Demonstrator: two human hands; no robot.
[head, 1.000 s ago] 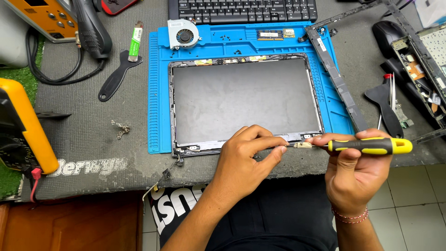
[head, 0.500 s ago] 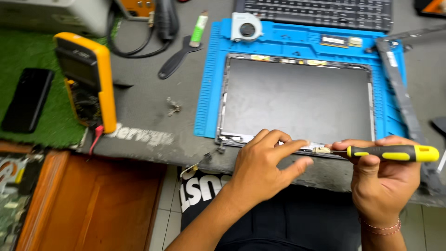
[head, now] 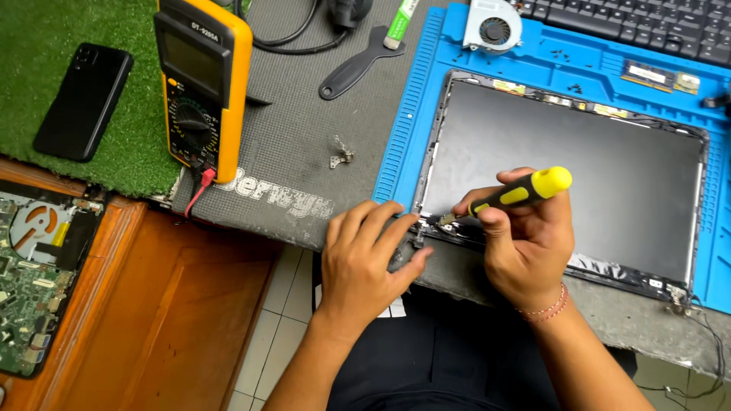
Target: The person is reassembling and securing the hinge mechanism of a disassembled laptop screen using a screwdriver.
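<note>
Your right hand (head: 533,243) shifting to panel's near-left corner, grip closed around yellow-black screwdriver (head: 509,196), tip touching hinge screw. Left hand (head: 365,259) pressing laptop screen panel (head: 563,175) beside tip, fingers curled, holding nothing. Step: probably loosening screw; next needing steady downward pressure.

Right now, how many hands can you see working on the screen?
2. The left hand presses on the near left corner of the laptop screen panel; the right hand beside it holds a yellow-and-black screwdriver.

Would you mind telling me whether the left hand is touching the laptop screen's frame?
Touching. The head view shows the left hand with fingertips pressed onto the near-left corner of the laptop screen frame, no gap visible.
</note>
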